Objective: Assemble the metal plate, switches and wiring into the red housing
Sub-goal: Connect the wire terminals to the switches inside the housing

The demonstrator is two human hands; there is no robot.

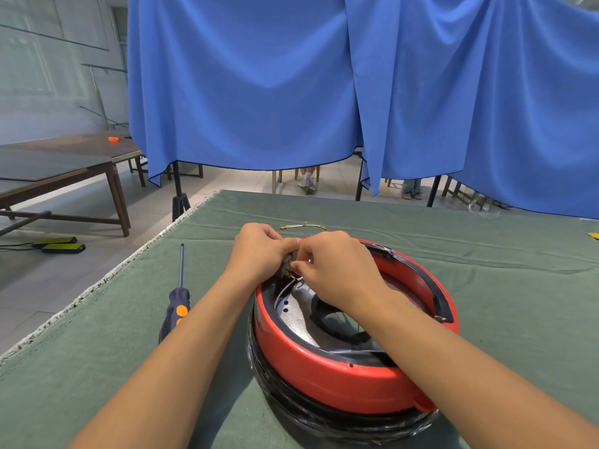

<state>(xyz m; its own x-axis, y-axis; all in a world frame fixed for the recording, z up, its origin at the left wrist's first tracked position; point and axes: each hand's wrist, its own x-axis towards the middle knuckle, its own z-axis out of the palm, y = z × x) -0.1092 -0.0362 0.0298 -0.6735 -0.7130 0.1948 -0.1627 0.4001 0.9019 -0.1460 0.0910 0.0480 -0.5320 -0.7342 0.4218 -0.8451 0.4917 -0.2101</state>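
Green cloth (97,367), both hands (259,251) pinching switch (287,265)

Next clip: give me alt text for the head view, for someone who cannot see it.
Both hands, left hand and right hand, pinch a small dark switch with white wiring at the far rim of a round red housing, which has a metal plate inside. A screwdriver lies to its left on the green cloth; a loose wire lies beyond, before blue curtains.
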